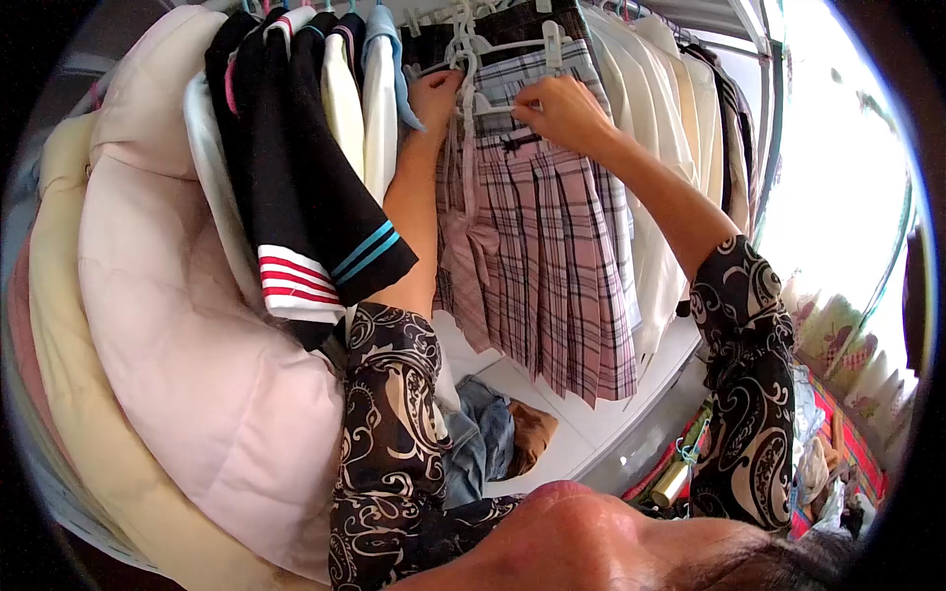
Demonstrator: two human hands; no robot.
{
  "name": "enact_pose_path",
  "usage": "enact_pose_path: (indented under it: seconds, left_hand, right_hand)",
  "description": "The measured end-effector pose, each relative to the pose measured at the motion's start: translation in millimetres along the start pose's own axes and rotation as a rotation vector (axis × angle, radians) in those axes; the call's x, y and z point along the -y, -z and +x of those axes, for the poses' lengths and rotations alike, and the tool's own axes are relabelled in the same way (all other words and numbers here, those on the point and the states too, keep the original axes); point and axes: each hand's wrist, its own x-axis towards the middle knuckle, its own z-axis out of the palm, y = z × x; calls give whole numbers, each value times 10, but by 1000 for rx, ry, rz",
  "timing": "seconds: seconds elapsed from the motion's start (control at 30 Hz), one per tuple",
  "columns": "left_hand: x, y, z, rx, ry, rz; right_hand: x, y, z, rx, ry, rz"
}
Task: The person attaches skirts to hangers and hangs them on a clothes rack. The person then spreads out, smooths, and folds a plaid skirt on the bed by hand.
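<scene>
Forward, hands [564, 106] above pink skirt [557, 256]

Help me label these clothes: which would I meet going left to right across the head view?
Yellow garment, puffy pale-pink garment, red-striped black sleeve, light-blue garment, pink plaid skirt, white garments.

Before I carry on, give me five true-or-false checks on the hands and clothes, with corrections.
1. The right hand has its fingertips at a white hanger. True.
2. The pink skirt is pleated plaid. True.
3. The left hand is lower than the pink skirt. False: the left hand is raised, higher than the skirt's waistband.
4. All striped cuffs match. False: there is a red-striped cuff and a blue-striped cuff.
5. Pale tops hang right of the pink skirt in this view. True.
</scene>
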Motion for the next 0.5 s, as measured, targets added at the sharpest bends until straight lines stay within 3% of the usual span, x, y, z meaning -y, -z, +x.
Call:
enact_pose_path:
  seconds: [0.2,0.33,0.43,0.5]
  left_hand:
    - [-21,-65,32,-45,37,-13]
    - [3,-31,36,34,25,13]
    - [102,19,31,116,48,53]
    - [229,9,6,55,92,70]
  right_hand:
    - [-14,-27,-6,-14,8,-46]
    - [13,-4,0,-7,4,-76]
    - [28,46,-87,49,-73,-138]
    - [37,78,-151,134,-106,-233]
